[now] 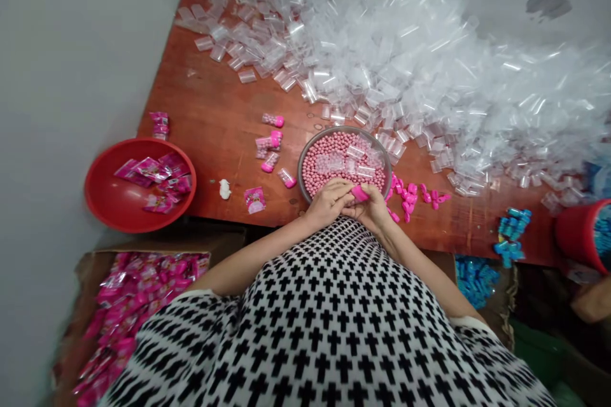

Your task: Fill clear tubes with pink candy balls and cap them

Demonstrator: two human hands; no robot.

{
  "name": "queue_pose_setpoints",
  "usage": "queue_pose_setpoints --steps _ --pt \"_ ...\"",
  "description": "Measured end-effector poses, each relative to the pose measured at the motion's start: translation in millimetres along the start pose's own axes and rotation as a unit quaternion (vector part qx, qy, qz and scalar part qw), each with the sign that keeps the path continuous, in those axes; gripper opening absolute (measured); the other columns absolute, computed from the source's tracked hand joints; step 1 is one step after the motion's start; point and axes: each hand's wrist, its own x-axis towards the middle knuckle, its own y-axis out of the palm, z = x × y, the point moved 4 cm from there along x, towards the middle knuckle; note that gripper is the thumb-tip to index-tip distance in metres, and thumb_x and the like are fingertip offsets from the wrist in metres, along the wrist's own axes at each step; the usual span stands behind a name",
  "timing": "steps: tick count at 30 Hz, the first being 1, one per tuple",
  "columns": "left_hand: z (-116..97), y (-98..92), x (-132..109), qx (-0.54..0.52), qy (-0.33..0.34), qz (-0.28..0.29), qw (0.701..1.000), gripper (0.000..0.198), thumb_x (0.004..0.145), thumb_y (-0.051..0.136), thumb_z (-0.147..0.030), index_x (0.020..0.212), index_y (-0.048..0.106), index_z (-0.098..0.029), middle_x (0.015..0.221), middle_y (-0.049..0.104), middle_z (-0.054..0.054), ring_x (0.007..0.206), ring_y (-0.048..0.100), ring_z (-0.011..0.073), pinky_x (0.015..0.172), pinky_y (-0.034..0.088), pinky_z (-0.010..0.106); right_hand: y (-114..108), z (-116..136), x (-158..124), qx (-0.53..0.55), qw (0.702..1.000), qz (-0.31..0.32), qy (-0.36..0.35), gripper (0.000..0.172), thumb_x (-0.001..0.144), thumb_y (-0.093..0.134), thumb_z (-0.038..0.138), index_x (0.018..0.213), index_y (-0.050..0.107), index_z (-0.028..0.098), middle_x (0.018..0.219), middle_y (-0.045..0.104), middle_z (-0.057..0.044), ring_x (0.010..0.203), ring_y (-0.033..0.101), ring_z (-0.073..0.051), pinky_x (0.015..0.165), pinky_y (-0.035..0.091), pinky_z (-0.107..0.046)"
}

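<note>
My left hand (329,202) and my right hand (373,208) meet at the near rim of a round bowl (301,173) of pink beads (315,168). A bright pink piece (359,193) is pinched in my right hand. The fingers of my left hand are closed beside it; what they hold, if anything, is hidden. Several clear tubes (356,152) lie on the beads. Right of the bowl are loose pink pieces (409,198). To its left lie several bead-filled tubes with pink caps (270,162) and one flat pink packet (254,200).
A large heap of clear tubes (382,38) covers the table's (219,102) far side. At left stands a red bowl (138,203) with pink packets, above a box of pink packets (138,292). Blue packets (510,235) and a red bucket (573,235) are right, near another person's arm (592,301).
</note>
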Motion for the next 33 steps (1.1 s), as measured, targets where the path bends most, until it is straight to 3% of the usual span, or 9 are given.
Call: queue_pose_setpoints --steps 5,8,12,15,19,23,26,29,33 --pt "29 -11.5 -3 -0.054 -0.082 -0.022 0.995 0.034 0.087 0.054 -0.041 0.105 0.070 -0.018 0.109 0.069 0.009 0.106 0.061 0.0207 0.097 0.045 0.039 14 1 14 -0.014 0.998 0.035 0.058 0.035 0.076 0.057 0.054 0.085 0.060 0.020 0.072 0.068 -0.004 0.069 0.067 -0.017 0.067 0.061 -0.034" --pt "61 -40.5 -6 -0.070 -0.154 -0.079 0.982 0.044 0.083 0.055 -0.049 0.111 0.067 -0.016 0.116 0.067 0.010 0.108 0.062 0.0220 0.096 0.047 0.038 14 7 15 -0.054 0.995 0.060 0.061 0.047 0.080 0.049 0.065 0.093 0.060 0.021 0.092 0.070 -0.008 0.084 0.068 -0.020 0.066 0.060 -0.035" --pt "103 -103.8 -8 0.089 -0.155 -0.180 0.967 0.050 0.087 0.048 -0.054 0.115 0.063 -0.015 0.114 0.068 0.008 0.104 0.061 0.0227 0.095 0.047 0.041 -14 23 10 -0.062 0.998 0.003 -0.030 0.041 0.081 0.054 0.059 0.092 0.062 0.021 0.104 0.069 -0.009 0.087 0.068 -0.018 0.065 0.060 -0.030" --pt "114 -123.1 -1 0.213 -0.107 -0.157 0.959 0.046 0.091 0.045 -0.048 0.115 0.063 -0.013 0.118 0.065 0.009 0.116 0.051 0.0277 0.106 0.034 0.051 -39 25 7 -0.062 0.996 -0.037 -0.045 0.032 0.075 0.066 0.048 0.090 0.065 0.020 0.101 0.070 -0.007 0.077 0.068 -0.014 0.060 0.059 -0.024" --pt "104 -88.2 23 0.289 -0.074 -0.016 0.954 0.034 0.090 0.047 -0.026 0.119 0.061 -0.017 0.119 0.062 0.012 0.116 0.049 0.0269 0.104 0.035 0.046 -65 21 4 -0.078 0.992 -0.086 -0.059 0.032 0.068 0.075 0.041 0.089 0.066 0.019 0.096 0.071 -0.006 0.071 0.067 -0.011 0.056 0.056 -0.019" --pt "93 -47.9 51 0.419 -0.127 0.092 0.894 0.047 0.087 0.050 -0.027 0.131 0.047 -0.010 0.125 0.055 0.019 0.112 0.051 0.0324 0.094 0.041 0.046 -84 17 -1 -0.069 0.986 -0.131 -0.076 0.035 0.064 0.077 0.042 0.088 0.066 0.019 0.089 0.072 -0.004 0.065 0.065 -0.009 0.054 0.055 -0.018" --pt "93 -36.2 65 0.430 -0.152 0.144 0.878 0.038 0.082 0.058 -0.026 0.116 0.056 -0.010 0.119 0.056 0.019 0.110 0.051 0.0319 0.091 0.043 0.042 -93 13 -6 -0.062 0.983 -0.150 -0.088 0.036 0.062 0.078 0.044 0.086 0.066 0.019 0.086 0.071 -0.003 0.064 0.063 -0.009 0.054 0.054 -0.019" --pt "94 -38.8 68 0.387 -0.156 0.140 0.898 0.014 0.078 0.061 -0.019 0.091 0.059 -0.015 0.104 0.059 0.013 0.099 0.055 0.0257 0.086 0.044 0.036 -96 8 -6 -0.070 0.982 -0.148 -0.099 0.036 0.064 0.075 0.046 0.085 0.065 0.019 0.084 0.070 -0.002 0.065 0.062 -0.009 0.055 0.053 -0.020" --pt "86 -51.0 62 0.302 -0.145 0.049 0.941 0.011 0.071 0.065 -0.015 0.072 0.054 -0.018 0.081 0.058 0.004 0.081 0.054 0.0189 0.078 0.044 0.031 -82 0 5 -0.105 0.981 -0.124 -0.107 0.033 0.068 0.071 0.046 0.086 0.064 0.019 0.084 0.068 -0.003 0.068 0.061 -0.011 0.057 0.053 -0.023"
